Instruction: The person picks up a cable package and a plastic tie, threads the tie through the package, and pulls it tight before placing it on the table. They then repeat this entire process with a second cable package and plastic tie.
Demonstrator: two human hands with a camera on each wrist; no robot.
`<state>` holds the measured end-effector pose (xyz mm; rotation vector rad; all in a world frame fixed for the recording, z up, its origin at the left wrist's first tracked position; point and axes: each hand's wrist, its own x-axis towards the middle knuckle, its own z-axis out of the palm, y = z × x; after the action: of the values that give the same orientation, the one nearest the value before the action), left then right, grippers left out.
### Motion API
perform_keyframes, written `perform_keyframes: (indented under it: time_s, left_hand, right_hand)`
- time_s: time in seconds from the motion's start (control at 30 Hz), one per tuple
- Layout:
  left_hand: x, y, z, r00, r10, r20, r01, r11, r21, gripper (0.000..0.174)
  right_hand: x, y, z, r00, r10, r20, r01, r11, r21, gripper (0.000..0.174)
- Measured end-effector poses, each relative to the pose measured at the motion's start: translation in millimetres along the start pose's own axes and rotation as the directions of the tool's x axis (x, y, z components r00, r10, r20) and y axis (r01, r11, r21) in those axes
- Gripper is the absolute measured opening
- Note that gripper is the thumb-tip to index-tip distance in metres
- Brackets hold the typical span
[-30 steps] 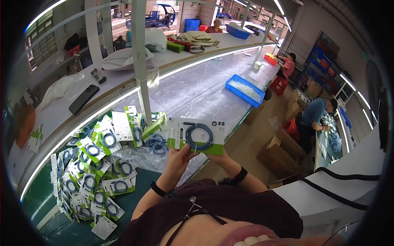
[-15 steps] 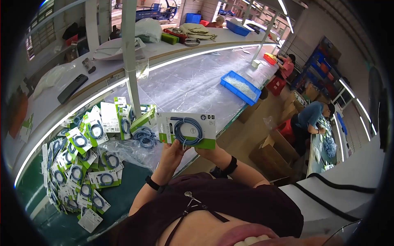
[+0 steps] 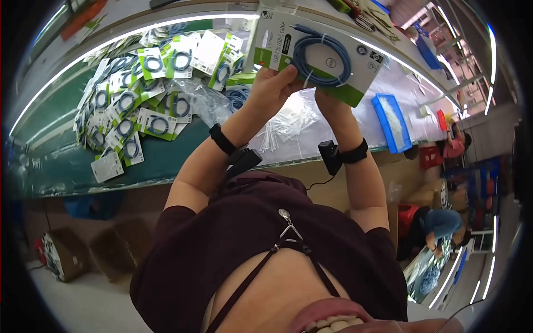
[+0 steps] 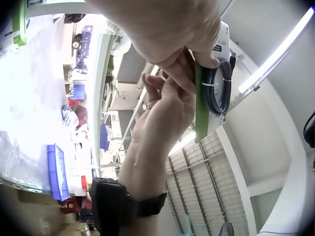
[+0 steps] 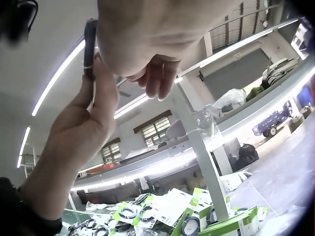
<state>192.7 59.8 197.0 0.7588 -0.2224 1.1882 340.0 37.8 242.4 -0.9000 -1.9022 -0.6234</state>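
Note:
A white and green card with a coiled blue cable is held up in front of the chest in the head view. My left hand pinches its lower left edge, thumb on the front by the cable. My right hand is at the lower edge, its fingers mostly behind the card. In the left wrist view the card appears nearly edge-on, the left hand at it and the right hand beside it. The right wrist view shows the left hand gripping the card's edge.
Many carded cables lie piled on the green surface at the left. Loose cables, clear plastic and white ties lie nearby. A blue tray stands at the right. Another person works at the lower right.
The head view has tilted down and turned. The card, held by both hands, now appears larger and higher in view, its right side slanting downward. White ties on the table have come into sight.

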Motion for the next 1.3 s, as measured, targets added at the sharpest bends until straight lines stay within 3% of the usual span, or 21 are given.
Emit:
perform_keyframes:
  time_s: [0.1,0.27,0.3,0.37,0.4,0.47,0.5,0.53,0.63,0.67,0.77,0.8,0.9,0.93,1.03,1.07,1.17,1.2,1.3]
  left_hand:
    - [-4,13,4,0.997,0.06,0.039,-0.063,0.994,0.087,0.026]
    - [-13,22,0,0.997,0.032,-0.066,-0.024,0.992,0.126,0.025]
    - [-11,26,-4,0.994,0.051,-0.094,-0.036,0.987,0.154,0.025]
    - [-9,30,-11,0.984,0.093,-0.153,-0.06,0.977,0.206,0.025]
    - [-10,31,-13,0.983,0.093,-0.156,-0.06,0.976,0.208,0.025]
    - [-12,32,-18,0.975,0.057,-0.216,-0.011,0.978,0.209,0.026]
    - [-13,31,-19,0.969,0.034,-0.244,0.018,0.978,0.209,0.026]
    - [-14,30,-22,0.97,0.025,-0.243,0.027,0.978,0.207,0.026]
    - [-16,32,-30,0.98,-0.05,-0.195,0.075,0.989,0.125,0.03]
    - [-16,32,-31,0.98,-0.052,-0.194,0.076,0.99,0.122,0.03]
    - [-16,29,-31,0.967,-0.049,-0.249,0.08,0.99,0.118,0.033]
    - [-16,28,-32,0.966,-0.051,-0.252,0.082,0.99,0.114,0.033]
    - [-15,28,-38,0.958,-0.019,-0.287,0.061,0.989,0.138,0.034]
    - [-13,29,-42,0.958,-0.02,-0.285,0.061,0.989,0.135,0.034]
    - [-9,34,-57,0.947,-0.024,-0.319,0.074,0.986,0.147,0.032]
    - [-6,39,-62,0.947,-0.017,-0.32,0.067,0.987,0.147,0.032]
    - [-7,42,-72,0.94,-0.112,-0.322,0.173,0.97,0.168,0.03]
    - [-8,38,-72,0.939,-0.129,-0.32,0.188,0.969,0.161,0.03]
    - [-7,22,-69,0.933,-0.2,-0.299,0.254,0.955,0.154,0.023]
  right_hand:
    - [-7,6,18,0.982,0.171,0.076,-0.182,0.967,0.178,0.031]
    - [-12,2,42,0.965,0.258,0.039,-0.255,0.901,0.351,0.031]
    - [-13,-3,42,0.882,0.43,0.193,-0.469,0.765,0.441,0.031]
    - [-15,-10,42,0.581,0.619,0.528,-0.807,0.353,0.473,0.031]
    - [-15,-10,46,0.58,0.618,0.53,-0.808,0.351,0.474,0.031]
    - [-14,-8,55,0.835,0.487,0.255,-0.542,0.65,0.532,0.025]
    - [-14,-8,56,0.918,0.381,0.108,-0.38,0.77,0.513,0.022]
    - [-16,-10,57,0.915,0.389,0.105,-0.385,0.77,0.509,0.022]
    - [-17,-14,58,0.732,0.564,0.381,-0.668,0.486,0.563,0.017]
    - [-16,-14,60,0.731,0.566,0.381,-0.67,0.487,0.56,0.017]
    - [-18,-13,63,0.873,0.422,0.244,-0.487,0.735,0.471,0.015]
    - [-21,-11,65,0.871,0.424,0.248,-0.491,0.735,0.468,0.015]
    - [-37,-2,74,0.741,0.432,0.514,-0.67,0.434,0.601,0.017]
    - [-41,1,72,0.741,0.433,0.513,-0.671,0.437,0.599,0.017]
    - [-50,1,54,0.382,0.722,0.577,-0.917,0.218,0.335,0.03]
    - [-47,3,51,0.386,0.717,0.581,-0.916,0.223,0.334,0.03]
    - [-44,4,37,0.386,0.839,0.384,-0.675,-0.028,0.738,0.058]
    - [-44,1,38,0.374,0.848,0.376,-0.677,-0.028,0.735,0.058]
    - [-32,-3,58,0.48,0.82,0.313,-0.792,0.25,0.557,0.081]
